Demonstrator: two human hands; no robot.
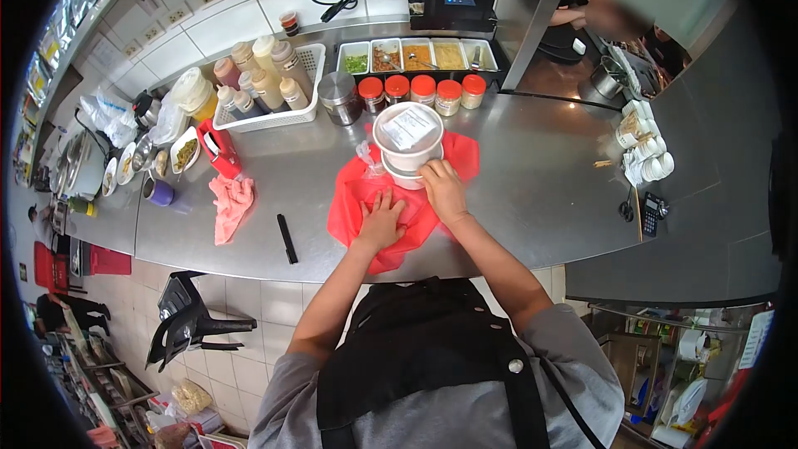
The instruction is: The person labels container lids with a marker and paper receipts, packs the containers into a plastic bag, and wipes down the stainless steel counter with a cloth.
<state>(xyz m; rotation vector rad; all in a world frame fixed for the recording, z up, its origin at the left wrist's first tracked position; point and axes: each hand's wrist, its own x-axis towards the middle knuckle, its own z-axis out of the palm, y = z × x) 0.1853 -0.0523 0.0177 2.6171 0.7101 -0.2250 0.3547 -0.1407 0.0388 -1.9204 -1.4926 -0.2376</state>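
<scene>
Two white round tubs stand stacked on a red plastic bag (pixel 345 212) spread over the steel counter. The upper tub (pixel 399 152) has a lid with a printed paper label (pixel 408 127); the lower tub (pixel 405 180) is partly hidden under it. My right hand (pixel 445 190) curls its fingers against the right side of the lower tub. Fingers apart, my left hand (pixel 382 223) lies flat on the red bag in front of the tubs. A knotted clear plastic bag (pixel 371 160) sits at the left of the stack.
Behind the tubs are red-lidded jars (pixel 423 89), a metal canister (pixel 340 98) and a topping tray (pixel 416 56). A white basket (pixel 274 119) holds sauce bottles. Leftward lie a black marker (pixel 287 239) and a pink cloth (pixel 232 206). Cups (pixel 647 150) and a calculator (pixel 655 213) are right.
</scene>
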